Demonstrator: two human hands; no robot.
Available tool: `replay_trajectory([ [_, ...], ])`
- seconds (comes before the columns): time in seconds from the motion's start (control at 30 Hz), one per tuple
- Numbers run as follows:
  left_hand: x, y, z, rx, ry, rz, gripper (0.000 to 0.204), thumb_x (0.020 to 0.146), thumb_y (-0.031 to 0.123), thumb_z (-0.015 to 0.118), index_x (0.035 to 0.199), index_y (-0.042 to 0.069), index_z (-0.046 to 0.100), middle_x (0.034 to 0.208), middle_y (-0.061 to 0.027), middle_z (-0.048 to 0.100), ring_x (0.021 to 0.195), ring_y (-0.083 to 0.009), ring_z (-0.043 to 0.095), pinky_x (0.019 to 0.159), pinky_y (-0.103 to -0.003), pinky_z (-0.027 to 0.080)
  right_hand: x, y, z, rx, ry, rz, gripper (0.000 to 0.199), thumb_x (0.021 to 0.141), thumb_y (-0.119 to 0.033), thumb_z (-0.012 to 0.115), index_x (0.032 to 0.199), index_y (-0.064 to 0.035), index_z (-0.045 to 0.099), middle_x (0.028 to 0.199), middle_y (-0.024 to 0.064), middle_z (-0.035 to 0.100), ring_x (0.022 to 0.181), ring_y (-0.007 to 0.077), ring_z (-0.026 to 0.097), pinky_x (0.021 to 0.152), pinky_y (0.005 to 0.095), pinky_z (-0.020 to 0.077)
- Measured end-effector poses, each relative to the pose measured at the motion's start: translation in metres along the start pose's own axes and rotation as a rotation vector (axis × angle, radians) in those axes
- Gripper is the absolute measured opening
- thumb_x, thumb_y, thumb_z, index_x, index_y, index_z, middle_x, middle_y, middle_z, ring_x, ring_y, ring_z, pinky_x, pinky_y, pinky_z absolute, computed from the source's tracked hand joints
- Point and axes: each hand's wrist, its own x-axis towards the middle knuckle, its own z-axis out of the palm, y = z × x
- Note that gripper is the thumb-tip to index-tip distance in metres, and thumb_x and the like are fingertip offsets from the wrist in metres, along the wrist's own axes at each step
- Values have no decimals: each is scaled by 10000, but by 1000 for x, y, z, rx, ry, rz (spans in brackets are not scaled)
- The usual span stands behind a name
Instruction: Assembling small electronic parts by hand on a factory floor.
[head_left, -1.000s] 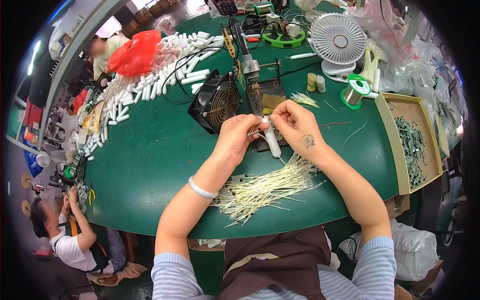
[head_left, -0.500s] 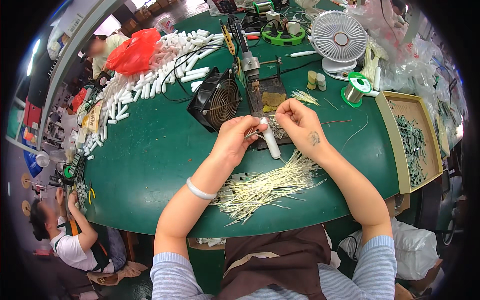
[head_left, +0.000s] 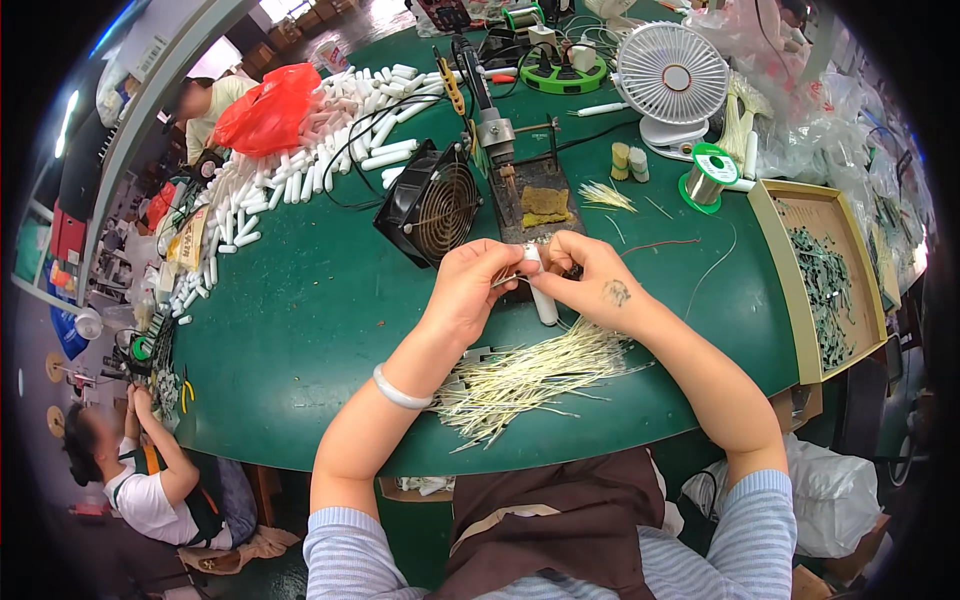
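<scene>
Between my hands, a white cylinder [head_left: 544, 306] about the size of a battery tilts over the work stand. My left hand [head_left: 474, 285] is closed, its thumb and forefinger pinching near the cylinder's top end. Something thin, perhaps a wire, shows by the left fingertips. My right hand [head_left: 592, 279] is also closed, fingers curled against the cylinder's upper side; what its fingertips grip is hidden. Just below lies a bundle of pale yellow wires [head_left: 530, 382]. Beyond the hands, a soldering iron [head_left: 497, 130] is clamped above the dark stand, with a yellow sponge [head_left: 546, 203] on it.
A black fan [head_left: 430, 205] stands left of the stand. Many white cylinders [head_left: 310, 165] pile up at far left beside a red bag [head_left: 265, 112]. On the right are a solder spool [head_left: 710, 177], a white fan [head_left: 672, 80] and a tray [head_left: 812, 372] of small green boards. A co-worker [head_left: 150, 470] sits at left.
My right hand has moved left and down onto the cylinder's upper side, from a small gap away. The cylinder now stands a little more upright. My left hand keeps its pinch.
</scene>
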Motion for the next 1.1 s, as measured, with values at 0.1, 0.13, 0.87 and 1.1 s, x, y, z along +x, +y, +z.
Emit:
replay_trajectory([
  [0.1,-3,0,0,-43,-31,9,86,910,139,628,897,62,664,892,-51,720,820,-101,646,705,-238,477,-1,3,0,12,7,3,308,806,-158,734,764,-44,451,682,31,558,622,105,490,563,294,432],
  [0.13,-5,1,1,-78,-60,21,92,914,134,625,908,49,660,905,-66,721,828,-100,645,714,-238,479,-1,4,-1,-2,12,12,311,807,-155,734,762,-44,447,687,34,567,621,102,489,565,294,434],
  [0.87,4,7,-6,-93,-137,-30,104,910,99,602,812,78,576,998,-130,716,762,-96,648,583,-224,435,0,3,-7,394,-185,136,263,908,19,605,814,-78,379,840,-25,487,828,32,480,714,227,444],
  [1.1,11,1,-6,-83,-73,-28,88,914,93,589,861,34,628,984,-120,713,779,-123,673,591,-222,468,4,-8,-16,89,-42,62,166,954,-152,525,890,-31,431,794,23,502,764,95,495,696,286,440],
])
